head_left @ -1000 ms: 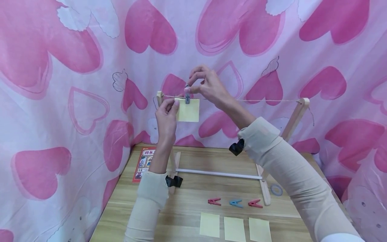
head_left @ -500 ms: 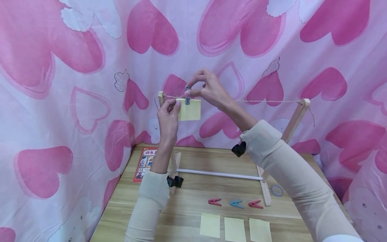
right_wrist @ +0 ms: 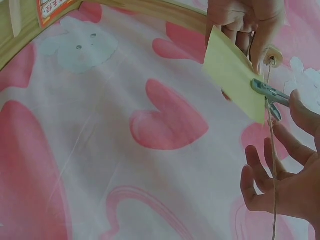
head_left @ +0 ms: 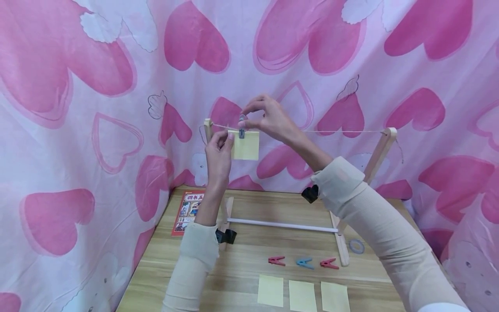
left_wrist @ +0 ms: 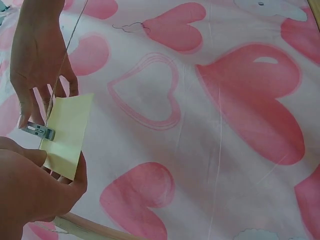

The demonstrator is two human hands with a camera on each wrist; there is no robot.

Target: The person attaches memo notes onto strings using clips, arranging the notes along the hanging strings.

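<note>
Fingers (right_wrist: 295,143) pinch paper (head_left: 246,150) and clip (head_left: 241,135) at the string (head_left: 335,131)

The right hand (head_left: 273,119) pinches the grey clip at its upper end, with its other fingers loosely apart. The left hand (head_left: 218,159) pinches the upper left corner of the yellow paper, whose top edge is in the clip. Compared with half a second ago, both clip and paper are slightly lower. Probably this means that the fastening is being adjusted and is not finished. On the red booklet (head_left: 187,212), the characters 四书五 are readable; the left arm (head_left: 206,206) may hide more. On the clip, no brand can be read.
</note>
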